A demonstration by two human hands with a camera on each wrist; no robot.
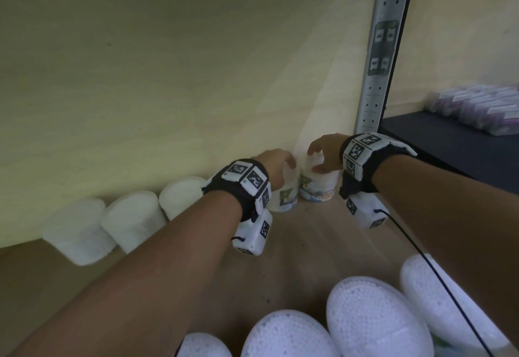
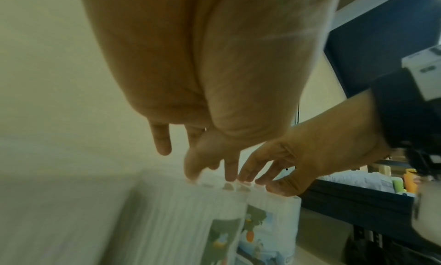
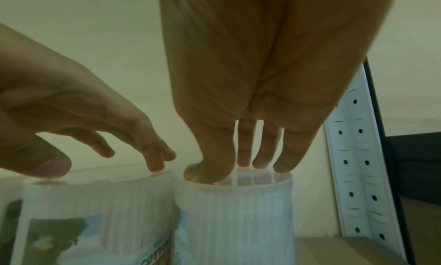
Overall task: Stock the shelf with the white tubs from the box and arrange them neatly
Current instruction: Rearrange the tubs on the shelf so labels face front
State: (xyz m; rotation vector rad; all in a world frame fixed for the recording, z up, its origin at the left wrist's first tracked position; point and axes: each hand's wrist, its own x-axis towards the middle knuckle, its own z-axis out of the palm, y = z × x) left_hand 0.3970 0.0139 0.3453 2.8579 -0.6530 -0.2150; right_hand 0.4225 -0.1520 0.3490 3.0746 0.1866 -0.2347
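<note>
Two white ribbed tubs with picture labels stand side by side at the back right of the wooden shelf (image 1: 295,244). My left hand (image 1: 283,161) (image 2: 207,174) (image 3: 107,165) rests its fingertips on the lid of the left tub (image 1: 288,196) (image 2: 190,222) (image 3: 95,203). On the lid of the right tub (image 1: 320,188) (image 2: 276,222) (image 3: 238,212), my right hand (image 1: 316,160) (image 3: 238,169) (image 2: 260,180) sets straight fingers, the thumb at the near rim. Neither hand wraps a tub's side. Three more tubs (image 1: 134,219) line the back wall to the left.
A perforated metal upright (image 1: 379,75) (image 3: 358,174) stands just right of the right tub. Beyond it a dark shelf (image 1: 449,148) carries purple packs (image 1: 477,106). Several white tubs (image 1: 376,320) lie close under my arms in the foreground. Bare shelf board lies between them and the row.
</note>
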